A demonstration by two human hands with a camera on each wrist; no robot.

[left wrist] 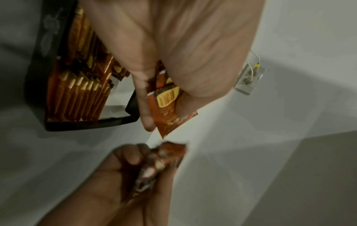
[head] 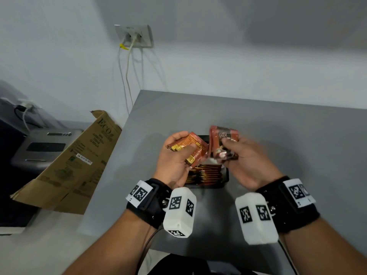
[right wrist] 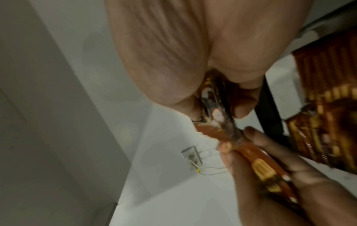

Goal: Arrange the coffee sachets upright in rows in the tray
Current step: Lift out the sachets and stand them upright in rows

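A black tray (head: 225,178) sits on the grey table (head: 278,124) under my hands, with several orange-brown coffee sachets (head: 206,174) standing upright in rows (left wrist: 77,94). My left hand (head: 176,155) grips a small stack of sachets (head: 190,147) above the tray's left side; the stack shows in the left wrist view (left wrist: 168,107). My right hand (head: 234,153) grips another bunch of sachets (head: 222,137) above the tray's right side, blurred in the right wrist view (right wrist: 212,107). The two bunches almost meet.
A flattened cardboard box (head: 75,165) leans off the table's left edge. A grey printer (head: 43,147) stands further left. A wall socket (head: 135,36) with white cables hangs on the wall behind. Bare grey tabletop lies right of the tray.
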